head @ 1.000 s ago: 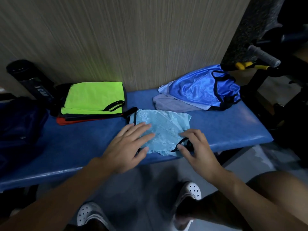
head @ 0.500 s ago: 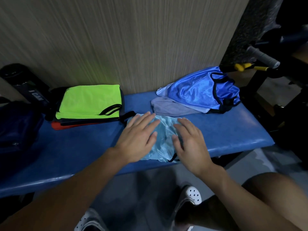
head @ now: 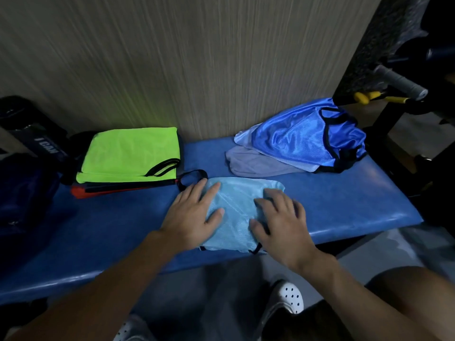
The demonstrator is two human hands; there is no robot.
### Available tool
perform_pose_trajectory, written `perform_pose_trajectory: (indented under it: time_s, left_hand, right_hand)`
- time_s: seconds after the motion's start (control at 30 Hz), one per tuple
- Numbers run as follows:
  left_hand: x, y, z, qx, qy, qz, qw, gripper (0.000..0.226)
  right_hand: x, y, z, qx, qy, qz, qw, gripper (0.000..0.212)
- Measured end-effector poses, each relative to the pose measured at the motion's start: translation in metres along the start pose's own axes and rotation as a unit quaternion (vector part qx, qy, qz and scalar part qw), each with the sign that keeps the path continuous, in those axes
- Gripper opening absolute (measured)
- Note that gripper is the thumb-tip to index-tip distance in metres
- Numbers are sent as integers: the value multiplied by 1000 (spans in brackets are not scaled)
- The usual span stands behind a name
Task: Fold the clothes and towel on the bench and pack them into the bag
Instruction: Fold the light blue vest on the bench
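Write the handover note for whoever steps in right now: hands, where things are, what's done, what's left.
Left hand: flat, pressing the light blue garment.
Right hand: flat on the same garment.
Light blue garment: folded small, at the front edge of the bench.
Done: folded stack at the left, neon green garment on top.
Left: royal blue garment and grey garment lie unfolded at the right. Everything has yet to go into the dark bag at far left.
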State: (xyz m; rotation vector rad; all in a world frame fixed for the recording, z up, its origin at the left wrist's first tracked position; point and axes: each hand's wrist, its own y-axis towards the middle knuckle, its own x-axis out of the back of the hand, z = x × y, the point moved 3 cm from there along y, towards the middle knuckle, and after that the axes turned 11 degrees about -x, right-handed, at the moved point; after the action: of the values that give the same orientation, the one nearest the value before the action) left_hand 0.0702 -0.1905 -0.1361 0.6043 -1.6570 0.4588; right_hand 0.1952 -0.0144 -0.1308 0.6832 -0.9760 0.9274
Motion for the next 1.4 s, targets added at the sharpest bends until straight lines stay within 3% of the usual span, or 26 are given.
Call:
perform_pose_trajectory:
  time_s: [0.07,0.2,0.27,0.4,0.47,0.6,0.7,0.87,1.0,1.07,1.4]
  left_hand:
    - [7,5,3,-1,-18,-31,999,82]
    - [11,12,7,-3,-41,23,999,101]
    - [11,15,11,4,-26,47,999,111]
    - [19,18,13,-21,34,27,999,105]
    - [20,19,12,-39,52,42,997,99]
    - [25,14,8,-45,-31,6,999,86]
    - [30,6,3,-28,-88,-45,995,88]
    - [32,-4,1,15,-205,-99,974,94]
    - [33,-11,7,28,-402,-138,905,94]
    - [38,-14,6,25,-451,-169,876,94]
    - [100,-22,59,45,-391,-300,869,97]
  right_hand:
    - [9,14,-1,-33,50,-57,997,62]
    - [12,35,-10,-115,58,31,991,101]
    - [12,37,-12,-122,78,34,989,106]
    - [8,38,-7,-136,132,58,980,103]
    - [5,39,-7,-136,142,68,978,91]
    - [6,35,-5,-102,131,52,985,59]
    - [5,32,-5,-122,178,55,975,51]
    - [6,27,-1,-147,282,79,945,55]
    - [11,24,4,-147,349,64,923,59]
    - [15,24,8,-146,388,49,909,62]
    - [28,58,92,-94,482,41,870,71]
